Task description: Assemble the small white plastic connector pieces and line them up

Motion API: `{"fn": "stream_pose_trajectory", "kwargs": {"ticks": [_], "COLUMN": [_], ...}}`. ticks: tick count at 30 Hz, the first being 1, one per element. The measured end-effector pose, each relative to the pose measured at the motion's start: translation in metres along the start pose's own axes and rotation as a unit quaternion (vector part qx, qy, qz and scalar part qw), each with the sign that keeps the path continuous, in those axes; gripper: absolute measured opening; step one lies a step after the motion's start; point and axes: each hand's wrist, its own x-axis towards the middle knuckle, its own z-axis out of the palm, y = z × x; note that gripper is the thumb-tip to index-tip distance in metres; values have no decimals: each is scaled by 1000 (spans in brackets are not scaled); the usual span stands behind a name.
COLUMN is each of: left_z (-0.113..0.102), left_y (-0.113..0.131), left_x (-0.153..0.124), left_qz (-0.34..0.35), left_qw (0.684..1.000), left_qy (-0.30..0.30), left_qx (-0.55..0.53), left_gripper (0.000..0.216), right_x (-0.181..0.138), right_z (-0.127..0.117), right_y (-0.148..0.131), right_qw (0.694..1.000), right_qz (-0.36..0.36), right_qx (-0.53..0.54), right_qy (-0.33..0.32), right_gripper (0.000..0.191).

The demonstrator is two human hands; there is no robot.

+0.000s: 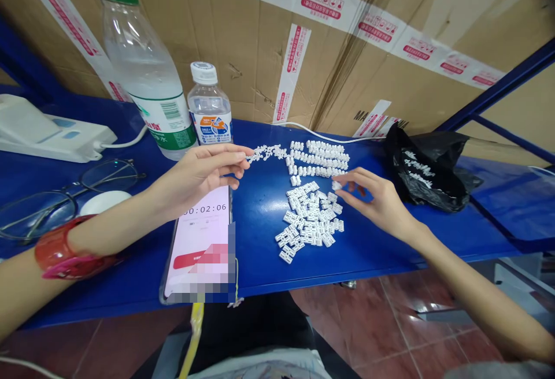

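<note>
My left hand (212, 165) is closed in a pinch, thumb against index finger, at the left end of a heap of tiny white plastic pieces (271, 152). Whether it holds one of them is hard to make out. Between the thumb and index finger of my right hand (373, 197) is a small white plastic block (336, 185). This hand hovers over the right side of a loose pile of flat, slotted white plastic parts (312, 217). Behind the pile, similar white blocks (321, 158) stand in several rows.
A phone (199, 246) showing a timer lies left of the pile. Farther back stand a large green-capped bottle (147, 73) and a smaller water bottle (210, 104). Glasses (65, 194) and a power strip (56, 130) are at left. A black plastic bag (425, 171) holds white pieces at right.
</note>
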Motion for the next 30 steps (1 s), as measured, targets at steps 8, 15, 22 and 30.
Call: {"fn": "stream_pose_trajectory", "kwargs": {"ticks": [8, 15, 22, 30], "left_z": [2, -3, -2, -2], "left_y": [-1, 7, 5, 7], "left_x": [-1, 4, 6, 3], "left_qz": [-33, -23, -8, -30], "left_qw": [995, 994, 997, 996], "left_qy": [-85, -53, 3, 15], "left_qx": [32, -91, -78, -84], "left_gripper": [28, 18, 15, 18], "right_x": [96, 138, 154, 162], "right_z": [27, 32, 38, 93], "right_y": [-63, -81, -49, -9], "right_qw": [975, 969, 953, 967], "right_qz": [-193, -205, -215, -230], "right_qx": [109, 134, 200, -16], "right_qy": [-7, -38, -78, -106], "right_gripper": [17, 18, 27, 22]}}
